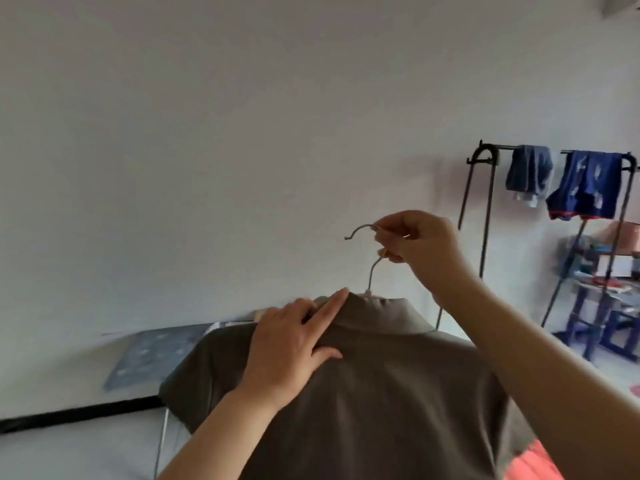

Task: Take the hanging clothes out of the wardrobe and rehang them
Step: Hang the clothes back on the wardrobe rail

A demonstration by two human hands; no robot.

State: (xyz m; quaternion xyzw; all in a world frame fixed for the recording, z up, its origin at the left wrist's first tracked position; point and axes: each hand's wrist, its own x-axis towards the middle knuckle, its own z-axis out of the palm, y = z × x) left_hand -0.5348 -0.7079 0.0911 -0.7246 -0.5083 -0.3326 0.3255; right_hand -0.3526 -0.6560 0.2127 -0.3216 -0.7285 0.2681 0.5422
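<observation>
The person holds up a brown-grey shirt [381, 393] on a light hanger [371, 277]. The shirt fills the lower middle of the view, from the centre down toward 6 o'clock, and we see its back side with the collar [381, 315] standing up at the top.

The right hand [419, 244] is just above the shirt, a little toward 3 o'clock from the centre. Its fingers are narrow and pinch the hook of the hanger, and the free end of the hook curves away toward 9 o'clock. The thin neck of the hanger goes down from this hand into the collar.

The left hand [294, 344] lies on the shoulder of the shirt at the 9 o'clock side of the collar. Its fingers are straight and wide, not curled. The forefinger lies along the collar edge and the thumb rests flat on the cloth below it.

Behind is a plain white wall [207, 133]. At 3 o'clock stands a black drying rack [502, 147] with a dark blue cloth [528, 171] and a blue patterned garment [588, 188] over its bar. Under them is a shelf [602, 271] with small things too blurred to name. At 5 o'clock a coral cloth [533, 465] shows beside the shirt. At 8 o'clock a grey-blue patterned piece [156, 355] leans at the wall, above a black strip [86, 412].
</observation>
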